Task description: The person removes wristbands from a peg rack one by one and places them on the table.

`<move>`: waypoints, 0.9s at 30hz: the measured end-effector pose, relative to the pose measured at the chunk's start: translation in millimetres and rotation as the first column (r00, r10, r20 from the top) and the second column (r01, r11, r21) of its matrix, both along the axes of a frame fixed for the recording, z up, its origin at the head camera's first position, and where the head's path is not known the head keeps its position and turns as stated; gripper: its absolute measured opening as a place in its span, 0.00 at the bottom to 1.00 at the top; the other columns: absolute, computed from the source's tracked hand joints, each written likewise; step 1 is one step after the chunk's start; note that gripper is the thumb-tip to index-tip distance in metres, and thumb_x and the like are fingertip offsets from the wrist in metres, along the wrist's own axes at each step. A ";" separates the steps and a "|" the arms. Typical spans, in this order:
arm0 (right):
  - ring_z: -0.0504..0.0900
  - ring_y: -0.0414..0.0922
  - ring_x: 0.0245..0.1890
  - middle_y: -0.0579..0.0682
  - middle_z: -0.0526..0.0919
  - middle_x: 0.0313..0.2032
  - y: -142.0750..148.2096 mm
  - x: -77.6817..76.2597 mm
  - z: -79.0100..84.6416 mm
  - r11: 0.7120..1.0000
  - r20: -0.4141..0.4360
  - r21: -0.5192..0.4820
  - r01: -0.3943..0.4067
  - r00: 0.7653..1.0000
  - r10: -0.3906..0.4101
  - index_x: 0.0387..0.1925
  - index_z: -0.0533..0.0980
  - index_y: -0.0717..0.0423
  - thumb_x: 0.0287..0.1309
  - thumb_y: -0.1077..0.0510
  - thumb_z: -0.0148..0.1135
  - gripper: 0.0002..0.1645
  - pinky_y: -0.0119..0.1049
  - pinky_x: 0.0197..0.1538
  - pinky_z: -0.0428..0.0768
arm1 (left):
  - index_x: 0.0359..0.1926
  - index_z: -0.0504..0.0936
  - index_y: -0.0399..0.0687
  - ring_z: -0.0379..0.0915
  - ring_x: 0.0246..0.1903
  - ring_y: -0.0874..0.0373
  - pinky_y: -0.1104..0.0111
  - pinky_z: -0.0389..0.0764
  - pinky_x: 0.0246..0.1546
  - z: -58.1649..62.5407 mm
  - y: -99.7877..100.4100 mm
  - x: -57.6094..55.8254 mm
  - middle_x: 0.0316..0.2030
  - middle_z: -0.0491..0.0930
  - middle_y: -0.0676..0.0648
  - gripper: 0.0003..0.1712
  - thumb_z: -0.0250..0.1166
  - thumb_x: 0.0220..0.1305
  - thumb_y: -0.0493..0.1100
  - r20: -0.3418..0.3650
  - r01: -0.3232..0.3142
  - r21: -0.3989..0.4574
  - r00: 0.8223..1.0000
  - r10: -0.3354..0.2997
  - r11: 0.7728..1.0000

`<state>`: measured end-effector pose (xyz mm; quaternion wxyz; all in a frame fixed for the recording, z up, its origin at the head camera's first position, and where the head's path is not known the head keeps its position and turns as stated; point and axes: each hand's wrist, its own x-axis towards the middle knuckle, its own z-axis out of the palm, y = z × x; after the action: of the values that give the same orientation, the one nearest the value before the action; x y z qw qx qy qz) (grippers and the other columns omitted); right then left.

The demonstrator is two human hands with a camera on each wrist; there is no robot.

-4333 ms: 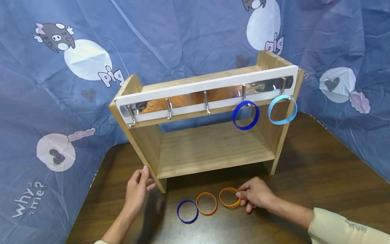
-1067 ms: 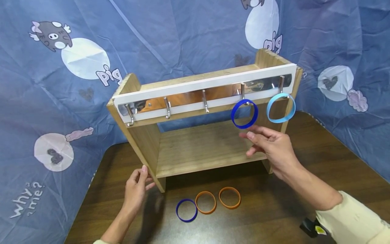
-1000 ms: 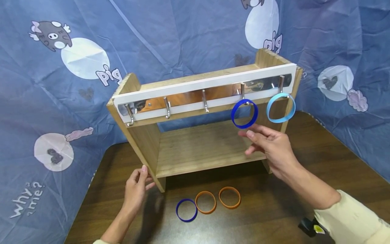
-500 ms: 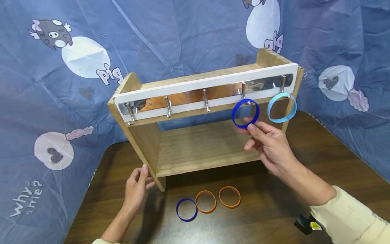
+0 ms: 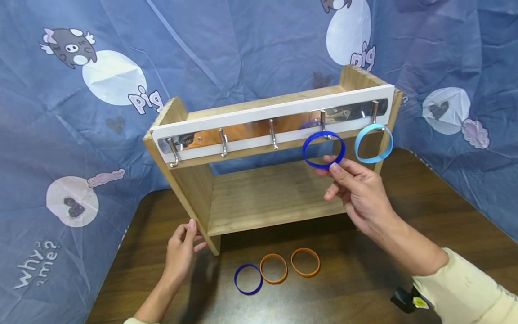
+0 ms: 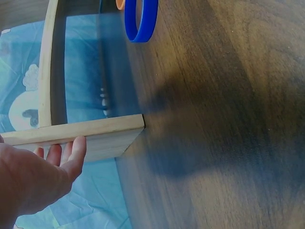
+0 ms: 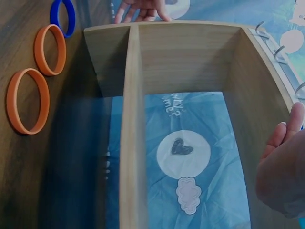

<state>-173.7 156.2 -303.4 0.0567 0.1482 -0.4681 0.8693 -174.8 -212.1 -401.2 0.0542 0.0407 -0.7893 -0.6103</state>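
Note:
My right hand (image 5: pixel 364 189) pinches the lower edge of a dark blue silicone wristband (image 5: pixel 304 155) between thumb and fingers. The band's top overlaps the tip of the fourth hook (image 5: pixel 323 119) from the left in the head view. On the rightmost hook hangs a light blue wristband (image 5: pixel 374 159), beside that hand. My left hand (image 5: pixel 180 247) holds the left side panel of a wooden shelf (image 5: pixel 283 193), thumb at the front edge and fingers against the outer face (image 6: pixel 74 152). The right wrist view shows only part of the right hand (image 7: pixel 286 167); its wristband is out of that view.
Two orange wristbands (image 5: pixel 274 282) (image 7: pixel 8 102) and another dark blue wristband (image 5: pixel 248 293) lie on the brown table (image 5: pixel 344 297) before the shelf. Three hooks (image 5: pixel 223 143) on the left of the white rail (image 5: pixel 251 112) carry nothing. A blue printed cloth (image 5: pixel 243 45) hangs behind.
My right hand has left the orange wristband on the table, risen to the hanging dark blue wristband and pinched its bottom. The band has since tilted and shifted slightly left. My left hand stays put.

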 end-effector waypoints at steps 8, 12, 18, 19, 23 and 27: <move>0.82 0.44 0.16 0.58 0.87 0.37 -1.3 7.1 13.3 0.999 -0.041 -0.042 0.002 0.999 -0.004 0.46 0.80 0.64 0.65 0.66 0.56 0.11 0.30 0.23 0.83 | 0.50 0.69 0.31 0.74 0.45 0.56 0.65 0.84 0.47 -0.5 0.5 0.0 0.48 0.72 0.38 0.28 0.44 0.76 0.55 0.001 -0.003 0.005 1.000 0.003 1.000; 0.82 0.45 0.16 0.58 0.86 0.37 -0.6 12.1 16.0 1.000 -0.059 -0.012 -0.003 0.998 0.002 0.46 0.80 0.64 0.66 0.67 0.55 0.11 0.29 0.24 0.82 | 0.50 0.69 0.31 0.73 0.46 0.55 0.65 0.84 0.47 0.4 0.7 0.6 0.48 0.72 0.37 0.29 0.44 0.75 0.56 0.002 -0.002 0.001 1.000 0.002 1.000; 0.82 0.45 0.17 0.58 0.86 0.37 3.4 16.0 13.8 0.998 -0.076 0.036 -0.042 0.996 0.045 0.46 0.80 0.64 0.66 0.68 0.54 0.12 0.29 0.29 0.83 | 0.50 0.69 0.31 0.73 0.46 0.54 0.65 0.84 0.47 1.0 1.2 0.8 0.48 0.72 0.38 0.29 0.44 0.75 0.57 0.002 -0.005 0.000 1.000 0.005 1.000; 0.82 0.45 0.17 0.59 0.86 0.38 4.2 16.3 13.2 0.998 -0.077 0.041 -0.049 0.996 0.053 0.47 0.80 0.64 0.66 0.68 0.54 0.12 0.29 0.30 0.83 | 0.50 0.69 0.31 0.73 0.46 0.55 0.65 0.84 0.47 1.0 1.2 0.8 0.48 0.72 0.38 0.29 0.44 0.75 0.57 0.002 -0.005 0.000 1.000 0.005 1.000; 0.82 0.44 0.17 0.57 0.87 0.37 6.6 17.9 11.4 0.997 -0.068 0.062 -0.050 0.996 0.054 0.46 0.80 0.63 0.66 0.68 0.55 0.12 0.29 0.33 0.84 | 0.50 0.69 0.31 0.73 0.45 0.56 0.65 0.84 0.47 0.9 1.2 0.8 0.48 0.72 0.38 0.29 0.44 0.75 0.57 0.004 -0.008 0.004 1.000 0.008 1.000; 0.82 0.44 0.18 0.55 0.87 0.36 8.2 20.5 9.2 0.994 -0.055 0.096 -0.044 0.997 0.049 0.46 0.80 0.63 0.65 0.69 0.55 0.11 0.29 0.33 0.83 | 0.51 0.68 0.31 0.73 0.45 0.57 0.65 0.84 0.48 0.4 0.7 0.8 0.49 0.71 0.37 0.29 0.44 0.75 0.56 0.002 -0.002 0.001 1.000 0.002 1.000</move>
<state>-153.2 164.4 -294.2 0.0427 0.1862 -0.5034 0.8427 -174.0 -211.3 -400.8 0.0541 0.0424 -0.7889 -0.6107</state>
